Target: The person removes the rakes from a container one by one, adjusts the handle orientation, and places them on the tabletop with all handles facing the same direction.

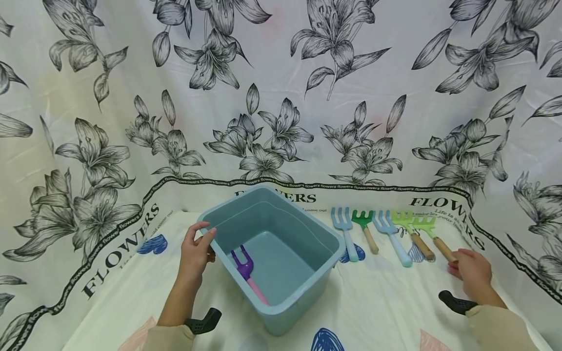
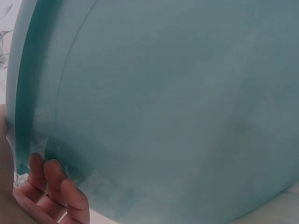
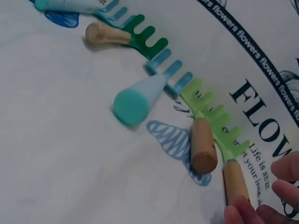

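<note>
My left hand [image 1: 196,251] grips the rim of a blue-grey plastic tub [image 1: 307,234] at its left corner. In the left wrist view, curled fingers [image 2: 58,182] lie against the tub's outer wall [image 2: 163,107], under the rim. A purple hand fork [image 1: 244,265] with a pink handle leans inside the tub. At the far right, my right hand [image 1: 471,273] pinches the wooden handle end of a light green hand rake [image 1: 443,247]. A fingertip covers that handle's end in the right wrist view.
Left of that rake lie a second light green rake [image 1: 419,241], a light blue fork [image 1: 392,239], a dark green rake [image 1: 366,229] and another blue fork [image 1: 347,234]. A flower-printed curtain [image 1: 263,122] rises behind the white cloth [image 1: 373,302].
</note>
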`<state>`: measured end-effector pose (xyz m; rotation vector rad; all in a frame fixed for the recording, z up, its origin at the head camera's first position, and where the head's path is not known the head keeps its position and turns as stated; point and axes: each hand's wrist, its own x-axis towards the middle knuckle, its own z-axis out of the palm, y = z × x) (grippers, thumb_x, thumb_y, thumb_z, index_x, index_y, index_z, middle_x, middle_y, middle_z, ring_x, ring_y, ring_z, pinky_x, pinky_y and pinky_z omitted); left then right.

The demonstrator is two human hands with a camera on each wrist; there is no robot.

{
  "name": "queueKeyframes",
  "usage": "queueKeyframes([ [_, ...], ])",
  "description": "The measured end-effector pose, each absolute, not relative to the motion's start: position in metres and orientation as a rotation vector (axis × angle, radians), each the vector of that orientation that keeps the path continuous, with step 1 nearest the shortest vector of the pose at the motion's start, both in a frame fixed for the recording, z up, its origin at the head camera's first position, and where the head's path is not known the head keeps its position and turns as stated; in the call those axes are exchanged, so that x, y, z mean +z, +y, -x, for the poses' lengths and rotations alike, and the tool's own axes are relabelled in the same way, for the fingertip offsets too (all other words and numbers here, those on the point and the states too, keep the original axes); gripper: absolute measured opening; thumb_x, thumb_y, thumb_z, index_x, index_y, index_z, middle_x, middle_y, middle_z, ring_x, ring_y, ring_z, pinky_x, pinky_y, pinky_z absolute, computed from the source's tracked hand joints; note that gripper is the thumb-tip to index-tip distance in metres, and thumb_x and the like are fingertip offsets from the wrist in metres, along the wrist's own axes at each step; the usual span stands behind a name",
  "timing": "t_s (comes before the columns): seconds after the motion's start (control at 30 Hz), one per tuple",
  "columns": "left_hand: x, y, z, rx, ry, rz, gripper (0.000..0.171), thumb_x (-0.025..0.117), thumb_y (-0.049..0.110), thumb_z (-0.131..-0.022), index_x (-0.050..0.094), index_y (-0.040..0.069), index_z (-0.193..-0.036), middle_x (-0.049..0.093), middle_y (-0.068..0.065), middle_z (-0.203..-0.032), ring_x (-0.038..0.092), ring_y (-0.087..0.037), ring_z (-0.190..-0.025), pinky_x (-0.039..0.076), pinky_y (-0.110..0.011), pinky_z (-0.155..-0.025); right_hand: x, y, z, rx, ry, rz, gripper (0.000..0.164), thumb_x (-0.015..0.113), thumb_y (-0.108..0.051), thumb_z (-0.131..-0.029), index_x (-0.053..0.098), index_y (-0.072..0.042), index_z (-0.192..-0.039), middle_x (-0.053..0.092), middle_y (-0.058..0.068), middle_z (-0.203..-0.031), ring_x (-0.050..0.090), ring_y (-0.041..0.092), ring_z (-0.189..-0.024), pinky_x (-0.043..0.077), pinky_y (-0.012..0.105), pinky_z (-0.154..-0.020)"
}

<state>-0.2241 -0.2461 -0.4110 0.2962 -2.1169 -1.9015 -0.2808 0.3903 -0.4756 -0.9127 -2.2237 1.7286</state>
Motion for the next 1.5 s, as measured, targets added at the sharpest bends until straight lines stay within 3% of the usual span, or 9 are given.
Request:
queueKeyframes([
  [0.27, -0.413, -0.244, 0.224, -1.858, -2.13, -0.316, 0.04, 0.057, 0.039, -0.098, 0.043, 0.021, -0.132, 0.059, 0.0, -0.073, 0.052, -0.018, -0.061, 0.047, -0.029, -0.059, -0.454, 0.37, 0.285, 1.752, -2.164, 0.886, 0.054, 0.047, -0.02, -0.1, 0.03, -0.001, -0.147, 0.038, 0.022, -0.138, 0.055, 0.006, -0.073, 0.054, 0.023, -0.066],
  [0.47, -0.412, -0.244, 0.224, -1.864, -2.133, -0.315, 0.042, 0.057, 0.039, -0.098, 0.044, 0.021, -0.133, 0.058, 0.0, -0.072, 0.051, -0.017, -0.061, 0.047, -0.029, -0.06, -0.429, 0.346, 0.289, 1.804, -2.213, 0.715, 0.049, 0.05, -0.02, -0.1, 0.035, 0.0, -0.142, 0.046, 0.017, -0.129, 0.059, 0.004, -0.074, 0.056, 0.031, -0.073],
  [0.6, -0.41, -0.246, 0.222, -1.869, -2.13, -0.323, 0.042, 0.057, 0.038, -0.098, 0.043, 0.02, -0.134, 0.058, 0.001, -0.071, 0.051, -0.017, -0.061, 0.047, -0.029, -0.06, -0.409, 0.325, 0.293, 1.8, -2.264, 0.56, 0.046, 0.049, -0.019, -0.101, 0.037, 0.001, -0.14, 0.046, 0.012, -0.125, 0.062, 0.005, -0.078, 0.055, 0.029, -0.074],
  [0.8, -0.408, -0.246, 0.221, -1.899, -2.112, -0.316, 0.043, 0.058, 0.035, -0.098, 0.043, 0.018, -0.135, 0.056, 0.002, -0.069, 0.051, -0.016, -0.06, 0.048, -0.029, -0.06, -0.389, 0.294, 0.293, 1.749, -2.336, 0.303, 0.049, 0.047, -0.017, -0.101, 0.035, 0.005, -0.142, 0.039, 0.019, -0.132, 0.059, 0.002, -0.081, 0.054, 0.027, -0.076],
  [0.97, -0.405, -0.246, 0.224, -1.922, -2.099, -0.33, 0.044, 0.063, 0.032, -0.096, 0.045, 0.015, -0.132, 0.048, 0.001, -0.064, 0.051, -0.015, -0.06, 0.052, -0.03, -0.062, -0.373, 0.271, 0.295, 1.59, -2.456, 0.128, 0.049, 0.05, -0.016, -0.1, 0.036, 0.004, -0.143, 0.03, 0.027, -0.144, 0.061, 0.027, -0.099, 0.054, 0.029, -0.078],
  [1.07, -0.404, -0.246, 0.224, -1.932, -2.103, -0.345, 0.044, 0.065, 0.031, -0.095, 0.047, 0.015, -0.132, 0.045, 0.0, -0.065, 0.049, -0.015, -0.06, 0.054, -0.031, -0.064, -0.361, 0.256, 0.296, 1.514, -2.523, 0.058, 0.05, 0.052, -0.021, -0.1, 0.037, 0.001, -0.143, 0.029, 0.028, -0.147, 0.059, 0.043, -0.108, 0.052, 0.041, -0.084],
  [1.23, -0.402, -0.247, 0.226, -1.936, -2.128, -0.385, 0.048, 0.065, 0.034, -0.094, 0.046, 0.016, -0.134, 0.06, -0.001, -0.076, 0.058, -0.016, -0.067, 0.054, -0.031, -0.068, -0.347, 0.233, 0.299, 1.518, -2.581, -0.073, 0.052, 0.054, -0.026, -0.1, 0.037, -0.004, -0.145, 0.028, 0.024, -0.151, 0.057, 0.046, -0.11, 0.043, 0.056, -0.093],
  [1.37, -0.399, -0.249, 0.226, -1.941, -2.141, -0.404, 0.049, 0.065, 0.035, -0.094, 0.045, 0.016, -0.135, 0.068, -0.004, -0.088, 0.064, -0.017, -0.073, 0.053, -0.031, -0.07, -0.339, 0.216, 0.299, 1.555, -2.593, -0.212, 0.052, 0.055, -0.024, -0.1, 0.037, -0.007, -0.145, 0.036, 0.023, -0.146, 0.058, 0.044, -0.109, 0.041, 0.056, -0.094],
  [1.5, -0.396, -0.249, 0.225, -1.951, -2.15, -0.409, 0.05, 0.064, 0.035, -0.094, 0.044, 0.017, -0.135, 0.067, -0.003, -0.084, 0.061, -0.018, -0.071, 0.052, -0.031, -0.069, -0.334, 0.2, 0.298, 1.59, -2.573, -0.334, 0.05, 0.056, -0.021, -0.099, 0.038, -0.008, -0.144, 0.047, 0.024, -0.136, 0.06, 0.042, -0.106, 0.042, 0.056, -0.094],
])
